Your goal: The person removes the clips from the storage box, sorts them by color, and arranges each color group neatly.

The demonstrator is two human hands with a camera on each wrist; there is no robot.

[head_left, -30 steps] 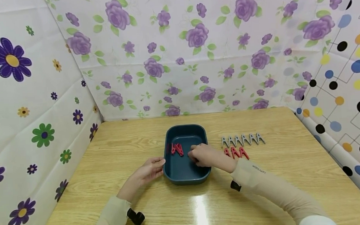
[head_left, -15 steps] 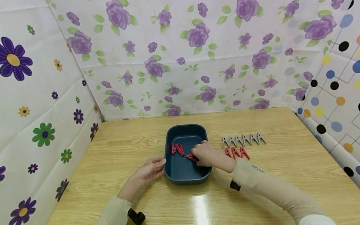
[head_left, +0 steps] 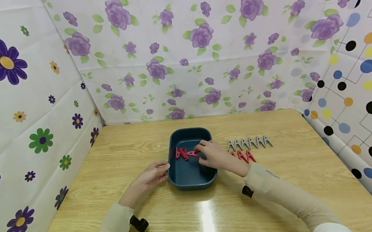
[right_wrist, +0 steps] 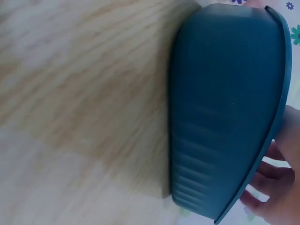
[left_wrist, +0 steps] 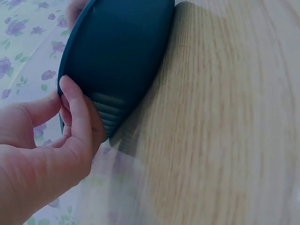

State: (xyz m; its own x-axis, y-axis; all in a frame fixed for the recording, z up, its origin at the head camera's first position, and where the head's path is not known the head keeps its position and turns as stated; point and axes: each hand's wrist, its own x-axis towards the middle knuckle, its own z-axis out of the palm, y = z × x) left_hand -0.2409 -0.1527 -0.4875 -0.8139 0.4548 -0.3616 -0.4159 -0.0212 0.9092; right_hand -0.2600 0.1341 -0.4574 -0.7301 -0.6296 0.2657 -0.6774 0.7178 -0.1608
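Observation:
A dark blue plastic bin (head_left: 191, 187) stands on the table. My left hand (head_left: 154, 174) pinches its left rim, thumb against fingers, as the left wrist view shows the hand (left_wrist: 61, 136) at the bin wall (left_wrist: 122, 51). Inside the bin, my right hand (head_left: 212, 156) holds a red clothespin (head_left: 192, 153) by its right end. Two red clothespins (head_left: 182, 153) lie close together just left of it. In the right wrist view, the bin's outer wall (right_wrist: 225, 108) hides the clothespins and part of the right hand (right_wrist: 276, 183).
Right of the bin, several grey clothespins (head_left: 250, 143) lie in a row on the wooden table (head_left: 137, 143). Below them are red clothespins (head_left: 242, 156), partly behind the right forearm. Patterned cloths (head_left: 176, 60) hang at the back and both sides.
My right hand has shifted the red clothespin up and left within the bin, beside the other two. Its fingers have spread a little. The left hand stays on the rim.

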